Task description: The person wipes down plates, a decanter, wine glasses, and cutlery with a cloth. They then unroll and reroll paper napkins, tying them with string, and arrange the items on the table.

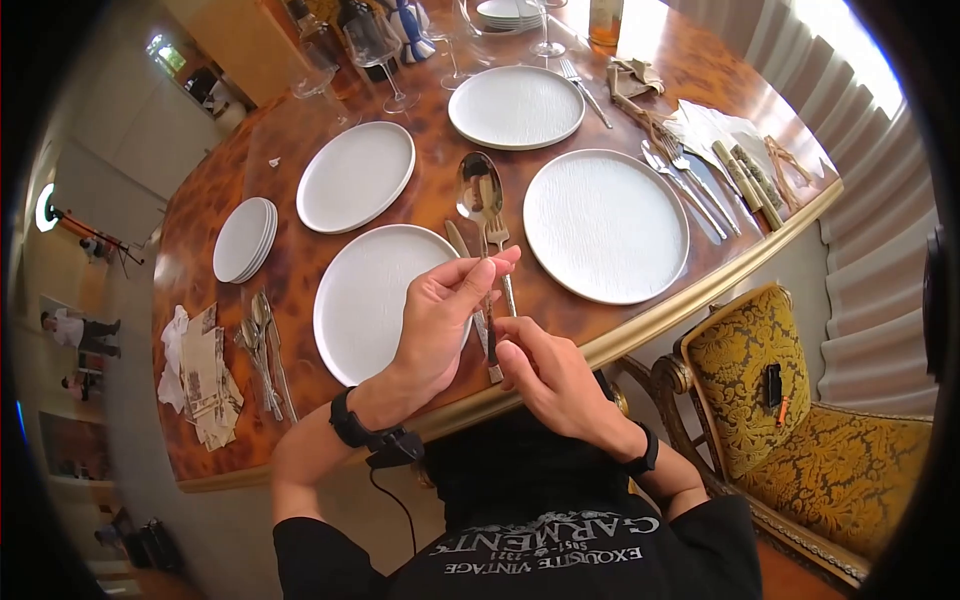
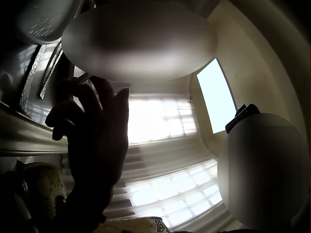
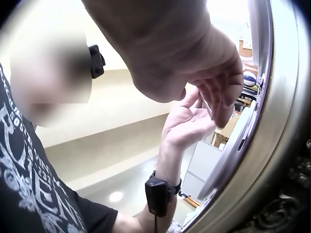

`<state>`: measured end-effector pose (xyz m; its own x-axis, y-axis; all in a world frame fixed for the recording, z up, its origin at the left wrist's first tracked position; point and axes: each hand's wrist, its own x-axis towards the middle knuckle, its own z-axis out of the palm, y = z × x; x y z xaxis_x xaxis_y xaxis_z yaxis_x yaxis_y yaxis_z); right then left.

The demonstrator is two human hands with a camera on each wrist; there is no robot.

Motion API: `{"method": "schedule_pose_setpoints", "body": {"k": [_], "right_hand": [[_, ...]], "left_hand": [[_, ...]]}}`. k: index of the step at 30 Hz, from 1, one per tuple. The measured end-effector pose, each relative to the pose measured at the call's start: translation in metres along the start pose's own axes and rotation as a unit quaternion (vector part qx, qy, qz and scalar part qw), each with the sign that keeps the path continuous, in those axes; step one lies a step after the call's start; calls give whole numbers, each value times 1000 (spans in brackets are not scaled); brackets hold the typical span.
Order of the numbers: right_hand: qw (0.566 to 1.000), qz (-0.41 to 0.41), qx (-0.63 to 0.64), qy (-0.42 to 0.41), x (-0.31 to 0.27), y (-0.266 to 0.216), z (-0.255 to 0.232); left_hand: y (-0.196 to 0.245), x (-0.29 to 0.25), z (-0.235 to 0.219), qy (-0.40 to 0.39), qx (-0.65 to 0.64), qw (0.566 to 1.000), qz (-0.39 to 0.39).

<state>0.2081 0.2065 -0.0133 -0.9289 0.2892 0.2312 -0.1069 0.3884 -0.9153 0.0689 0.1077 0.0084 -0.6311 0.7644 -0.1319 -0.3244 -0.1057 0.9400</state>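
A shiny metal spoon [image 1: 480,187] stands bowl up above the table in the head view. My left hand [image 1: 435,320] pinches its handle between thumb and fingertips. Lower down, my right hand [image 1: 555,375] has its thumb and curled fingers at the handle's end. In the dark left wrist view, the right hand [image 2: 97,131] shows as a silhouette with bent fingers. The right wrist view has the left hand [image 3: 187,124] partly behind the right hand [image 3: 194,63]. Beneath the spoon lie a table fork [image 1: 499,232] and a table knife [image 1: 457,240], between two white plates.
White dinner plates [image 1: 607,225] are spread over the glossy wooden table [image 1: 270,325]. Small stacked plates [image 1: 245,240] and more cutlery [image 1: 262,350] lie left. Wine glasses [image 1: 375,55] stand at the back. A gold patterned chair [image 1: 750,370] is at right.
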Motion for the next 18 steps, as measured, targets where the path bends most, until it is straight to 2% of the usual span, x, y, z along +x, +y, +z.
{"method": "schedule_pose_setpoints", "body": {"k": [2, 4, 6, 7, 8, 9, 10, 11, 12, 14, 16, 18], "right_hand": [[993, 61, 100, 16, 1, 1, 1], [990, 79, 114, 6, -1, 7, -1], [986, 98, 132, -6, -4, 11, -7], [979, 129, 159, -1, -5, 13, -12], [970, 159, 186, 4, -7, 15, -19], [975, 148, 164, 21, -7, 18, -26], [976, 149, 152, 37, -8, 21, -33], [976, 155, 146, 39, -9, 25, -39], [976, 163, 139, 41, -10, 29, -43], [976, 173, 125, 39, -11, 29, -49], [981, 171, 85, 14, -11, 28, -51], [982, 168, 85, 15, -11, 34, -47]], "left_hand": [[-4, 2, 11, -12, -7, 999, 42], [-11, 5, 12, -9, 5, 998, 55], [-13, 8, 11, -37, 81, 993, 77], [-9, 10, 9, -39, 137, 989, 50], [-4, 13, 5, -37, 135, 989, 52], [1, 16, 0, -103, 345, 928, 98], [5, 17, -4, -162, 537, 816, 138], [-1, 18, -9, -180, 617, 712, 282], [-5, 19, -14, -177, 617, 713, 282], [-8, 21, -20, -240, 701, 583, 332], [-6, 21, -19, -236, 703, 587, 327], [-6, 19, -18, -213, 741, 572, 282]]}}
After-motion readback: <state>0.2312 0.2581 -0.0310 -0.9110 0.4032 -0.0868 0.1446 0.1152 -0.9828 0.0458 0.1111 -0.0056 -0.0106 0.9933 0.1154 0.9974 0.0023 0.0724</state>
